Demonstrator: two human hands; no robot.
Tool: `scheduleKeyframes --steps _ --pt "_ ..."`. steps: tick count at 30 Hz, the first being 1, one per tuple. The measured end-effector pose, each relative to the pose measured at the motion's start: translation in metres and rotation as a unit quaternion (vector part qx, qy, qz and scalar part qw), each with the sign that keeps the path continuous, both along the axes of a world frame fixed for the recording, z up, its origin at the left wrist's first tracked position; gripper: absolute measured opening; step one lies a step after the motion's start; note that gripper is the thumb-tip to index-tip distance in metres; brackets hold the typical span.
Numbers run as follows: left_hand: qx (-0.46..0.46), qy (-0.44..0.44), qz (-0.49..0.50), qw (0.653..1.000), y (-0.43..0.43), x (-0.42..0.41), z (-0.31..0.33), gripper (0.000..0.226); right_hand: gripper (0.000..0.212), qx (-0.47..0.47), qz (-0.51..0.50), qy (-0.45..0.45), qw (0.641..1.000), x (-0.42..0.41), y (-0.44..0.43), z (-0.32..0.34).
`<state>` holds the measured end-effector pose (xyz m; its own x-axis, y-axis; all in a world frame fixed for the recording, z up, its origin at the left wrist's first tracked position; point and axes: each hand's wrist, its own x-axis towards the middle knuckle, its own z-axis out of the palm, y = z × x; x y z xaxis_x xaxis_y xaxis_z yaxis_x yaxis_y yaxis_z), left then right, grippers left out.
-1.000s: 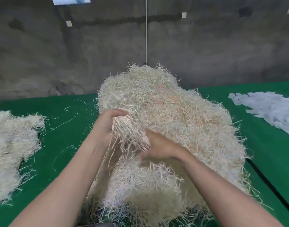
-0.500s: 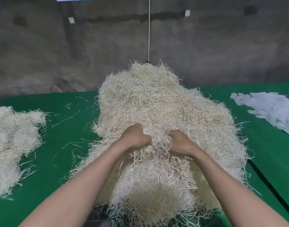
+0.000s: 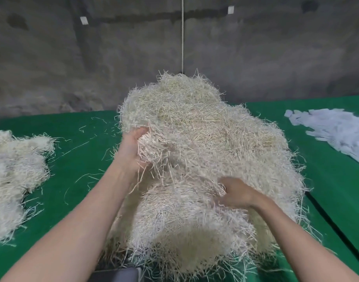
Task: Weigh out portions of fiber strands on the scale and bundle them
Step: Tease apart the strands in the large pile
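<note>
Grasping one fiber heap: left hand, right hand

A: What is the pile seen to be made of?
B: Dry, straw-like fibre strands, pale cream and matt, with rough, frayed ends. The same stuff is seen in the heap at the left.
A: And what is spread underneath?
B: A green cloth, felt-like and matt; no sheen is shown.
A: How is the wall finished?
B: Bare grey concrete, rough and stained. A thin pale cord is hung before it.
A: The slips at the right?
B: White paper, by the look: flat, smooth, matt.
</note>
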<state>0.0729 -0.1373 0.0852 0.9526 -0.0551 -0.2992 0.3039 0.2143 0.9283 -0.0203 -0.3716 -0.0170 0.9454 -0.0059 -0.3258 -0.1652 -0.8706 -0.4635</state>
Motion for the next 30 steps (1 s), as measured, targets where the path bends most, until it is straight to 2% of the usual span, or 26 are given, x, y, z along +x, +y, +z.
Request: scheduleKeyframes --steps 1,4,5,7,8,10,11,12,13,14,16,17,18,20,21,23,24,25,26,27,28,29,30 --pt "0.015 0.001 -0.011 1.000 -0.002 -0.002 -0.001 0.066 0.044 0.035 -0.002 -0.028 0.999 0.003 0.002 0.014" --pt "0.005 -0.004 -0.004 1.000 -0.005 -0.009 -0.001 0.029 0.077 0.124 -0.011 -0.186 0.975 0.014 0.022 0.063" --pt "-0.010 0.005 -0.019 1.000 -0.005 -0.009 -0.002 0.034 0.090 0.143 -0.013 -0.232 0.962 0.018 0.034 0.072" --pt "-0.077 0.006 -0.056 0.995 -0.005 -0.009 -0.002 0.059 0.099 0.152 -0.011 -0.217 0.964 0.026 0.058 0.072" --pt "-0.108 0.006 -0.060 0.992 -0.005 -0.009 -0.001 0.063 0.088 0.151 -0.006 -0.170 0.974 0.028 0.069 0.067" --pt "-0.124 -0.026 -0.078 0.989 -0.004 -0.009 0.004 0.056 0.034 0.189 -0.030 -0.123 0.974 0.033 0.082 0.051" --pt "-0.064 -0.083 -0.108 0.989 -0.001 -0.010 0.004 0.051 0.011 0.207 -0.056 -0.154 0.964 0.033 0.085 0.048" --pt "0.054 -0.152 -0.150 0.975 0.000 -0.011 0.002 0.058 0.010 0.218 -0.076 -0.197 0.953 0.033 0.086 0.049" --pt "0.188 -0.202 -0.199 0.940 0.001 -0.012 -0.006 0.077 0.017 0.221 -0.081 -0.229 0.945 0.033 0.088 0.052" --pt "0.316 -0.232 -0.249 0.886 0.000 -0.011 -0.017 0.098 0.023 0.196 -0.065 -0.257 0.944 0.035 0.089 0.056" --pt "0.474 -0.269 -0.303 0.782 -0.008 -0.013 -0.039 0.119 0.026 0.090 -0.005 -0.287 0.954 0.035 0.092 0.068" --pt "0.503 -0.298 -0.293 0.756 -0.012 -0.015 -0.044 0.117 0.021 0.037 0.020 -0.280 0.959 0.036 0.093 0.073" --pt "0.496 -0.324 -0.272 0.759 -0.015 -0.015 -0.048 0.104 0.017 0.009 0.039 -0.259 0.965 0.037 0.093 0.079" --pt "0.458 -0.395 -0.188 0.774 -0.021 -0.016 -0.053 0.042 0.020 0.022 0.072 -0.218 0.973 0.040 0.089 0.086" --pt "0.471 -0.412 -0.156 0.764 -0.023 -0.014 -0.054 0.018 0.023 0.037 0.082 -0.210 0.973 0.039 0.088 0.090" --pt "0.522 -0.388 -0.140 0.746 -0.026 -0.010 -0.049 0.017 0.021 0.105 0.066 -0.215 0.969 0.037 0.082 0.093" --pt "0.509 -0.345 -0.142 0.776 -0.024 -0.004 -0.048 0.015 0.019 0.167 0.033 -0.221 0.960 0.036 0.077 0.090" --pt "0.445 -0.290 -0.143 0.835 -0.020 0.001 -0.045 0.008 0.022 0.233 -0.008 -0.225 0.946 0.035 0.069 0.085" --pt "0.339 -0.214 -0.147 0.904 -0.014 0.005 -0.039 0.005 0.025 0.284 -0.041 -0.224 0.931 0.034 0.060 0.080" --pt "0.208 -0.138 -0.144 0.958 -0.007 0.006 -0.032 0.017 0.022 0.312 -0.057 -0.219 0.923 0.032 0.052 0.073" --pt "0.083 -0.068 -0.137 0.985 0.000 0.007 -0.027 0.025 0.013 0.327 -0.065 -0.209 0.919 0.029 0.047 0.064" --pt "0.010 -0.037 -0.130 0.991 0.005 0.007 -0.026 0.027 0.005 0.351 -0.076 -0.192 0.913 0.027 0.045 0.052" --pt "-0.018 -0.021 -0.121 0.992 0.007 0.005 -0.027 0.020 0.010 0.380 -0.098 -0.164 0.905 0.025 0.048 0.041"
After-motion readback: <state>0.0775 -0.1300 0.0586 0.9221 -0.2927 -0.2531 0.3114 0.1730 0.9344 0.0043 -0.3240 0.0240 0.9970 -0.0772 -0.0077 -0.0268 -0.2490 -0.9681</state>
